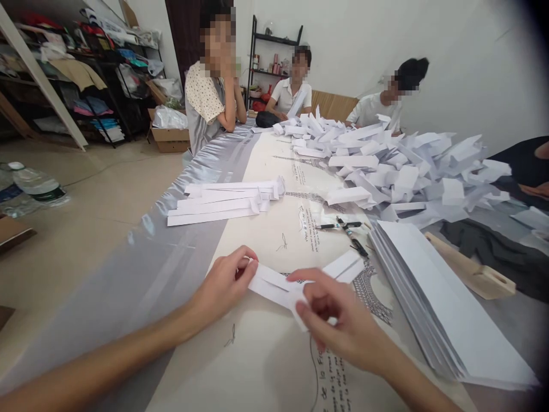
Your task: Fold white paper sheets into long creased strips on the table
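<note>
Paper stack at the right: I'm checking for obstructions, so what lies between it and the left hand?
In the head view, a paper strip, the right hand, then printed tablecloth lie between the left hand and the paper stack.

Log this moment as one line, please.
left hand: pinches folded paper strip by one end | right hand: at strip's bend | right side: stacked sheets | farther: heap of folded paper

Head-worn view, facing forward and down over the hands (229, 277) and along a tabletop (206, 343).
The single camera looks from above and behind the hands, so near that both forearms (141, 337) enter from the lower edge; beyond the hands it reaches people (294, 91) and wall (343, 34), with floor (115, 189) to their left.
</note>
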`<state>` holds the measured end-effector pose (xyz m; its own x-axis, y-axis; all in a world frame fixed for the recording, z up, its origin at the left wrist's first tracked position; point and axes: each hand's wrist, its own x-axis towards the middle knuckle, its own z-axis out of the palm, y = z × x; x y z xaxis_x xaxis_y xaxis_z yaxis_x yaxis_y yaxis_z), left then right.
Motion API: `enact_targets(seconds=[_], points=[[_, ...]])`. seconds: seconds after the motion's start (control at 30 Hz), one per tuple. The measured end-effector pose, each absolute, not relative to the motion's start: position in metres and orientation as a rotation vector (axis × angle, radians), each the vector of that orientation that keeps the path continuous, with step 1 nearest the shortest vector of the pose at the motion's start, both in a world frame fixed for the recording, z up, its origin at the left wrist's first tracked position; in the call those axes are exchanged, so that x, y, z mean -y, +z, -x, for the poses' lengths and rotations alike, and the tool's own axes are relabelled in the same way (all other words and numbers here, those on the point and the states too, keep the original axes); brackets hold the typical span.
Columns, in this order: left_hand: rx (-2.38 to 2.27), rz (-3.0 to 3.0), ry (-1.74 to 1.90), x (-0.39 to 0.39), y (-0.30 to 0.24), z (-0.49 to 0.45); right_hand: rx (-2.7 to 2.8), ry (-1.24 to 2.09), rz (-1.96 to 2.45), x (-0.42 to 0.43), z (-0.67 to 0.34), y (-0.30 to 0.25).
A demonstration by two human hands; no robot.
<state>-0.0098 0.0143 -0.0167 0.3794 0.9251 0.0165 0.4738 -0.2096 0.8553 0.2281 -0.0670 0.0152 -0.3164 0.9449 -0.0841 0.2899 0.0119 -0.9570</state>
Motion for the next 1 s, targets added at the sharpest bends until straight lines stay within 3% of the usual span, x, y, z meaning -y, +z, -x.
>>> enact_targets(seconds=[0.17,0.37,0.6,0.8,1.0], points=[[-1.24,-2.27,0.587,-0.016,-0.02,0.019,1.571,1.41,1.457,0.057,-0.194,-0.009],[-1.097,-2.524,0.516,-0.025,-0.019,0.027,1.598,1.586,1.366,0.041,-0.216,0.002],[-1.06,-2.568,0.52,-0.027,-0.026,0.029,2.408,0.769,1.158,0.044,-0.256,-0.007],[-1.067,-2.644,0.511,-0.027,-0.026,0.027,2.501,0.425,1.132,0.048,-0.232,-0.022],[-1.034,-2.505,0.494,-0.032,-0.022,0.034,2.471,0.324,1.162,0.052,-0.218,-0.024]])
